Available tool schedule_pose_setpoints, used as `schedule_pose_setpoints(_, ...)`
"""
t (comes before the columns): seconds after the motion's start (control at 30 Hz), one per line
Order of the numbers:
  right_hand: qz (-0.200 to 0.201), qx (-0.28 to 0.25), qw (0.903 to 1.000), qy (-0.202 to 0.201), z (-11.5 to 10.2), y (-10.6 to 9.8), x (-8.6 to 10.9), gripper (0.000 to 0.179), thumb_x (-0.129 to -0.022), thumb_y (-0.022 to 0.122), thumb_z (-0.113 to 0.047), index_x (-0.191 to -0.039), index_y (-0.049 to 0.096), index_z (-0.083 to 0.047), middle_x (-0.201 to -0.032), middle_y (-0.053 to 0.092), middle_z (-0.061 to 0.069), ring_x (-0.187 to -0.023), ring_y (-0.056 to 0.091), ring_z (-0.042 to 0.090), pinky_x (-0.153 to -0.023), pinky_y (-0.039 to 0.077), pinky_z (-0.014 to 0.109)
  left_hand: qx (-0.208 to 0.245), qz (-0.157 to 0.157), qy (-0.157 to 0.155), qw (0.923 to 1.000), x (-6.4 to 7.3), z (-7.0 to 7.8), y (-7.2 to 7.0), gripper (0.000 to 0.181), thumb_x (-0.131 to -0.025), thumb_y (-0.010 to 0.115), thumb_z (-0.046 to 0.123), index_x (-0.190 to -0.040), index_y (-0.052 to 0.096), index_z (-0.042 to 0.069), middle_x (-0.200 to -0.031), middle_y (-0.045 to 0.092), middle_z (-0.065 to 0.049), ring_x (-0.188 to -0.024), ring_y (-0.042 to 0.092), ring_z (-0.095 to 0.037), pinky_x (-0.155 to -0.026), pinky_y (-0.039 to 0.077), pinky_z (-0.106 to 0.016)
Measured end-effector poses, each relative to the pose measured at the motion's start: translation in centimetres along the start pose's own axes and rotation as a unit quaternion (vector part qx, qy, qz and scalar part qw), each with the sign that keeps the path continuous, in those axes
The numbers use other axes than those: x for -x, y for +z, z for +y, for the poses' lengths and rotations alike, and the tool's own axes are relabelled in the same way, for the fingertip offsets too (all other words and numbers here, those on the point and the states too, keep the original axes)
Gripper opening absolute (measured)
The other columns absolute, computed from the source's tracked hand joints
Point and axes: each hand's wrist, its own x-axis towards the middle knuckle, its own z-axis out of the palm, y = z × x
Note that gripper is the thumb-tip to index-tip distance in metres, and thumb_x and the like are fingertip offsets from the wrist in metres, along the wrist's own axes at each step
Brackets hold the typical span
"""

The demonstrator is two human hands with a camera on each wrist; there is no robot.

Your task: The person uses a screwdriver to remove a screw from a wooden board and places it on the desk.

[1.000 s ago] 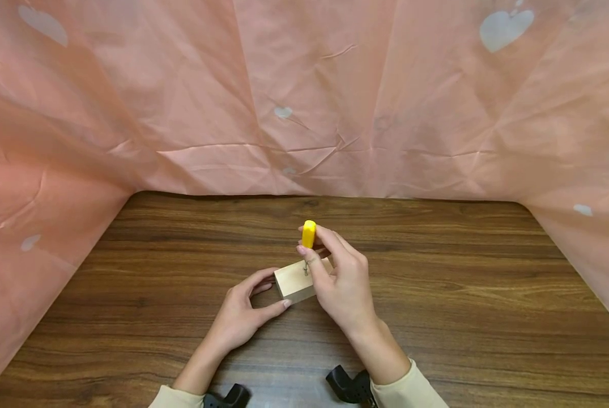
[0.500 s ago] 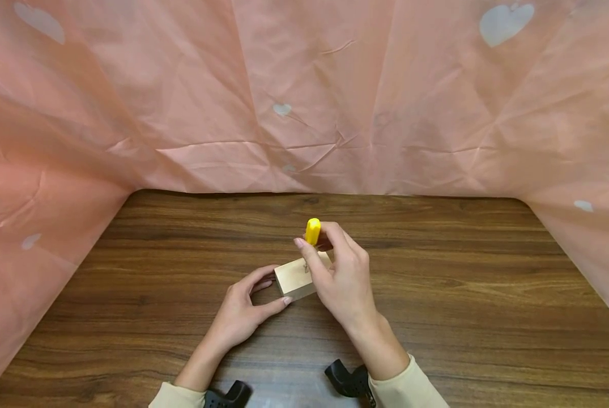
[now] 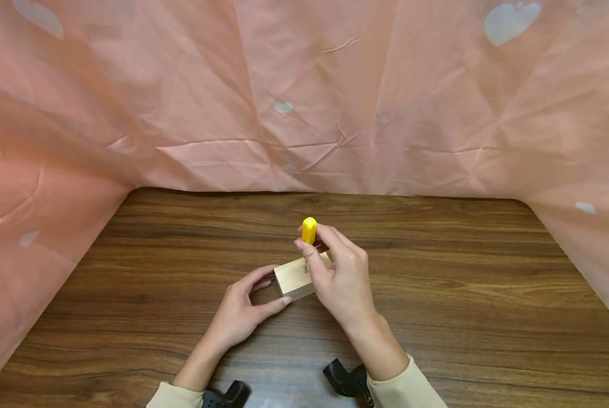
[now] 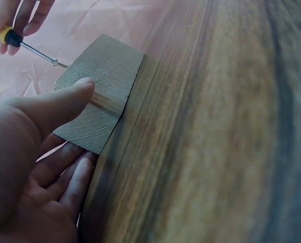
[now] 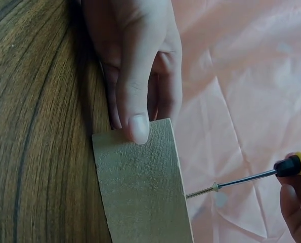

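"What's over your wood-grain tabletop (image 3: 462, 294)?"
"Your left hand (image 3: 242, 313) and right hand (image 3: 347, 280), both gripping."
"Gripping what?"
"Your left holds one end of the wooden block (image 3: 291, 276), resting on the tabletop. Your right pinches the yellow-handled screwdriver (image 3: 309, 231) above it, tip at the head of the screw (image 5: 202, 192) standing on the block's top face."

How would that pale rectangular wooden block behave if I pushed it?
The pale rectangular wooden block would likely slide rather than roll, given its flat faces. It seems stiff, unbent in the left hand. Its rough-looking grain is probably not slippery.
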Motion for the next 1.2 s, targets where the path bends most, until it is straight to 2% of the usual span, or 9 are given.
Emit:
schedule_pose_setpoints(0.1, -0.011, 0.006, 0.9999, -0.009, -0.04, 0.1, 0.11, 0.022, -0.099, 0.078, -0.011, -0.12, 0.075, -0.006, -0.099, 0.079, 0.005, -0.088, 0.074, 0.017, -0.079, 0.066, 0.035, -0.002, 0.002, -0.002, 1.0, 0.06, -0.01, -0.02, 0.057, -0.088, 0.092, 0.029, -0.14, 0.07, 0.019, -0.14, 0.073, -0.008, -0.131, 0.07, -0.029, -0.115, 0.053, -0.055)
schedule_pose_setpoints(0.23, -0.018, 0.026, 0.9995, -0.001, -0.23, 0.18, 0.42, 0.036, -0.1, 0.079, -0.017, -0.132, 0.066, -0.005, -0.104, 0.08, 0.007, -0.096, 0.077, 0.021, -0.081, 0.065, 0.041, -0.002, 0.001, -0.004, 1.0, 0.23, -0.01, 0.0, 0.057, -0.088, 0.092, 0.029, -0.14, 0.07, 0.019, -0.14, 0.073, -0.007, -0.13, 0.07, -0.028, -0.115, 0.054, -0.055)
schedule_pose_setpoints(0.33, -0.016, 0.049, 0.9987, -0.003, -0.4, 0.21, 0.59, 0.033, -0.099, 0.08, -0.021, -0.126, 0.066, -0.007, -0.106, 0.08, 0.007, -0.091, 0.075, 0.022, -0.076, 0.061, 0.039, 0.0, -0.001, -0.003, 1.0, 0.3, 0.03, 0.0, 0.058, -0.088, 0.092, 0.029, -0.141, 0.07, 0.019, -0.14, 0.073, -0.007, -0.131, 0.07, -0.029, -0.115, 0.054, -0.055)
schedule_pose_setpoints(0.43, -0.006, 0.061, 0.9978, -0.024, -0.42, 0.3, 0.56, 0.025, -0.098, 0.081, -0.018, -0.118, 0.069, -0.008, -0.104, 0.08, 0.007, -0.081, 0.067, 0.022, -0.069, 0.055, 0.034, 0.0, -0.003, 0.0, 1.0, 0.26, 0.12, -0.04, 0.058, -0.088, 0.091, 0.029, -0.141, 0.069, 0.019, -0.141, 0.073, -0.008, -0.131, 0.07, -0.029, -0.115, 0.053, -0.056)
schedule_pose_setpoints(0.53, 0.004, 0.057, 0.9976, -0.038, -0.33, 0.41, 0.42, 0.021, -0.098, 0.08, -0.015, -0.116, 0.072, -0.008, -0.101, 0.081, 0.006, -0.078, 0.066, 0.023, -0.065, 0.053, 0.033, -0.001, -0.003, 0.0, 1.0, 0.15, 0.18, -0.09, 0.058, -0.089, 0.091, 0.03, -0.142, 0.069, 0.019, -0.141, 0.072, -0.008, -0.131, 0.07, -0.03, -0.116, 0.053, -0.056)
schedule_pose_setpoints(0.73, 0.004, 0.041, 0.9985, -0.035, -0.21, 0.48, 0.25, 0.019, -0.099, 0.079, -0.013, -0.115, 0.074, -0.006, -0.099, 0.081, 0.008, -0.088, 0.075, 0.027, -0.074, 0.062, 0.042, -0.001, 0.0, 0.0, 1.0, 0.0, 0.17, -0.06, 0.058, -0.089, 0.091, 0.029, -0.141, 0.069, 0.019, -0.141, 0.073, -0.008, -0.131, 0.07, -0.03, -0.116, 0.053, -0.056)
schedule_pose_setpoints(0.97, 0.015, 0.013, 0.9998, 0.005, 0.05, 0.32, 0.13, 0.019, -0.097, 0.08, -0.014, -0.111, 0.071, -0.007, -0.096, 0.08, 0.006, -0.088, 0.077, 0.019, -0.076, 0.065, 0.036, -0.004, 0.004, 0.0, 1.0, 0.02, 0.11, 0.01, 0.057, -0.088, 0.092, 0.029, -0.14, 0.071, 0.019, -0.139, 0.074, -0.007, -0.129, 0.07, -0.027, -0.115, 0.054, -0.055)
schedule_pose_setpoints(1.1, 0.012, 0.014, 0.9998, 0.003, 0.2, 0.24, 0.16, 0.017, -0.096, 0.082, -0.016, -0.107, 0.072, -0.007, -0.094, 0.08, 0.004, -0.087, 0.076, 0.017, -0.074, 0.063, 0.033, -0.006, 0.004, 0.002, 1.0, 0.07, 0.08, 0.01, 0.057, -0.087, 0.092, 0.029, -0.14, 0.071, 0.02, -0.139, 0.074, -0.006, -0.129, 0.071, -0.027, -0.114, 0.054, -0.055)
schedule_pose_setpoints(1.2, 0.008, 0.009, 0.9999, -0.003, 0.2, 0.21, 0.16, 0.016, -0.097, 0.081, -0.015, -0.106, 0.072, -0.006, -0.094, 0.08, 0.005, -0.089, 0.077, 0.017, -0.075, 0.065, 0.035, -0.007, 0.004, 0.002, 1.0, 0.09, 0.06, 0.0, 0.057, -0.087, 0.092, 0.029, -0.14, 0.07, 0.02, -0.14, 0.073, -0.007, -0.129, 0.071, -0.028, -0.114, 0.054, -0.055)
